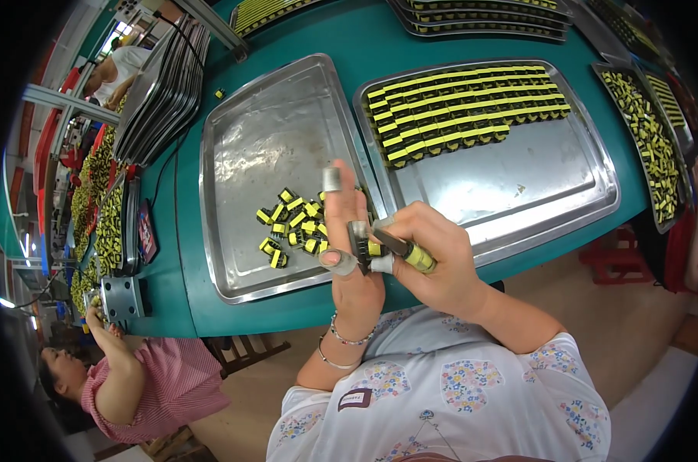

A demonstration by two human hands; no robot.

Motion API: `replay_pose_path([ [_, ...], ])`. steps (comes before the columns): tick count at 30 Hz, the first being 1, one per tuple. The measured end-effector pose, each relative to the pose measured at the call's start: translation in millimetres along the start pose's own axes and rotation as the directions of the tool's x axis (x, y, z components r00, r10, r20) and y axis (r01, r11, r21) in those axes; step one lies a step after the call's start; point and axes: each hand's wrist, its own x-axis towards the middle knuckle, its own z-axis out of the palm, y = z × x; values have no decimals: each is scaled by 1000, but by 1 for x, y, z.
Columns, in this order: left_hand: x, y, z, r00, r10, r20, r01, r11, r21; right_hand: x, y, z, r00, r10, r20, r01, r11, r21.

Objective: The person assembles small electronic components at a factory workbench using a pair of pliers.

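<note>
My left hand (357,289) is raised over the left tray's near right corner, palm up, one finger stretched out and slightly blurred. A small dark component (360,245) with a ridged edge lies against its fingers. My right hand (441,258) meets it from the right, its fingers closed round a tool (418,257) with a dark shaft and a yellow-green handle. The right thumb touches the component's lower end. Pale covers sit on several fingertips. Beside my left hand, loose black-and-yellow components (291,219) lie jumbled in the left metal tray (245,146).
The right metal tray (534,173) holds neat rows of black-and-yellow components (457,108). A tray of loose components (645,138) stands far right. Stacked trays (164,85) rise at the left, near a metal block (123,297). A person in pink (145,385) works at lower left.
</note>
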Motion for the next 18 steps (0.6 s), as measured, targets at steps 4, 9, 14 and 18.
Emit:
replay_pose_path([
  [4,-1,-6,-17,974,2,227,8,999,-42,9,0,-12,989,35,142,-49,994,100],
  [9,-2,-9,-13,976,52,210,-46,998,-34,2,0,-8,997,48,63,-55,992,116],
  [14,-4,-4,-6,998,39,54,-38,999,-33,0,-1,-7,999,-24,26,23,999,43],
  [18,-5,-8,-12,995,52,87,-46,996,-71,3,2,-10,997,-2,73,-1,999,45],
])
